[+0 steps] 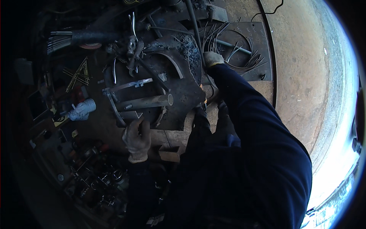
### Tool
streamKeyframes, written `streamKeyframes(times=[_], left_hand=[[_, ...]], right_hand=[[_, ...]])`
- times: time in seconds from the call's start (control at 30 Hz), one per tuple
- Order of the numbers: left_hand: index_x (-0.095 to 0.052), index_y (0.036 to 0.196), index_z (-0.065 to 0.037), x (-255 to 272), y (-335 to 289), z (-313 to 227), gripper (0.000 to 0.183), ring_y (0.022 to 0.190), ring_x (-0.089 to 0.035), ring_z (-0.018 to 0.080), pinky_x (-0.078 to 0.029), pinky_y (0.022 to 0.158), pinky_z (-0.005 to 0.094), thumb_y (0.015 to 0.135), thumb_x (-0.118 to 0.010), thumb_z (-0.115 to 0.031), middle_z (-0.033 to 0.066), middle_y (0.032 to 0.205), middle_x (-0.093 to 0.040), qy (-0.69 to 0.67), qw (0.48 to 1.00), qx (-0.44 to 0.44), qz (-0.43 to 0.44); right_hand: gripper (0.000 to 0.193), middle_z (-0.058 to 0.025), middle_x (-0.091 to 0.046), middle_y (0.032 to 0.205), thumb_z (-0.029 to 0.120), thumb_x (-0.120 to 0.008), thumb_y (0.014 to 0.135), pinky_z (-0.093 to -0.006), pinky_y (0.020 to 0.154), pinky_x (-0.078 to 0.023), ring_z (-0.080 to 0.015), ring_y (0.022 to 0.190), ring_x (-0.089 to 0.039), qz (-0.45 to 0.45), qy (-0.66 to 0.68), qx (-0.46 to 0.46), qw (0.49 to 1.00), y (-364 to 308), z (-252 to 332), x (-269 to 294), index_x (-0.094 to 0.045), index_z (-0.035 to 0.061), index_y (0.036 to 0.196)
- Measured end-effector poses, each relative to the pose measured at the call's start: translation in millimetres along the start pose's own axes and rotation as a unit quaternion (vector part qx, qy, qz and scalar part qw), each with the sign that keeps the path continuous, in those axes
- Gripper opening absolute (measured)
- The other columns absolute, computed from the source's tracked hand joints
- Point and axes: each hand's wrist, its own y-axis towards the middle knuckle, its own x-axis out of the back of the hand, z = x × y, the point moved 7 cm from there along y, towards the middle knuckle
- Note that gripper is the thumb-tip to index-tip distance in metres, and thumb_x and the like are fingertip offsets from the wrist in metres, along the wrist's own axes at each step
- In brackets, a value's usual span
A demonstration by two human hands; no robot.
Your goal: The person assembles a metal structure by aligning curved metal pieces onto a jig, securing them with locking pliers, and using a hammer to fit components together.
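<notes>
My left hand [137, 140], in a pale work glove, is at the near edge of a dark steel table [179, 114]. Its fingers are apart and beside a small angled metal piece [131, 115]. A grey pipe [146, 102] lies just beyond it. My right hand [213, 59], gloved too, is closed next to a long dark bar [193, 28]; what it holds is hidden. Bent rods [244, 68] lie in a loose coil to its right. Nearer to me, a small orange glow [204, 101] shows at the table's edge.
Locking pliers [132, 42], a curved metal strip [171, 63] and dark grit [189, 51] lie on the table. A bundle of rods [60, 41] is at the far left, with a whitish wrapped bundle [82, 110] nearer. A small box [169, 154] stands below the near edge.
</notes>
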Motion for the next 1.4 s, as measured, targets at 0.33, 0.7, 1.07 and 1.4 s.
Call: streamKeyframes(times=[0.33,0.7,1.07,1.4], left_hand=[[-0.073,0.094,-0.004,6,-2,0,0.013,0.071,-0.072,0.0309,-0.057,0.064,0.0388,0.083,-0.076,-0.009,0.0133,0.084,-0.073,-0.011,1.000,0.016,-0.006],[-0.072,0.098,-0.007,12,-1,-4,0.014,0.082,-0.074,0.0305,-0.059,0.070,0.0380,0.085,-0.075,-0.012,0.0105,0.094,-0.076,-0.022,0.999,-0.011,-0.037],[-0.072,0.102,-0.005,3,-10,5,0.016,0.085,-0.074,0.0289,-0.059,0.072,0.0377,0.089,-0.075,-0.015,0.0138,0.099,-0.075,-0.035,0.998,0.011,-0.042],[-0.072,0.105,-0.006,2,-12,9,0.020,0.088,-0.073,0.0290,-0.058,0.075,0.0392,0.092,-0.073,-0.020,0.0142,0.101,-0.074,-0.040,0.997,0.046,-0.037]], right_hand=[[0.032,-0.0162,-0.072,0.108,0.032,-0.065,0.089,-0.0423,0.089,-0.054,-0.0354,0.106,-0.068,-0.019,0.125,0.048,0.991,-63,-7,35,-0.071,0.0092,0.111],[0.025,-0.0062,-0.072,0.085,0.024,-0.067,0.096,-0.0306,0.066,-0.053,-0.0135,0.072,-0.066,-0.133,0.464,-0.025,0.875,-181,-39,43,-0.071,0.0028,0.108],[0.030,-0.0093,-0.067,0.097,0.023,-0.062,0.101,-0.0328,0.073,-0.055,-0.0193,0.083,-0.067,-0.148,0.610,0.012,0.779,-237,-74,89,-0.064,-0.0007,0.119],[0.042,-0.0114,-0.070,0.091,0.041,-0.050,0.105,-0.0357,0.072,-0.054,-0.0232,0.082,-0.069,-0.119,0.713,-0.035,0.690,-248,-78,64,-0.060,0.0004,0.106]])
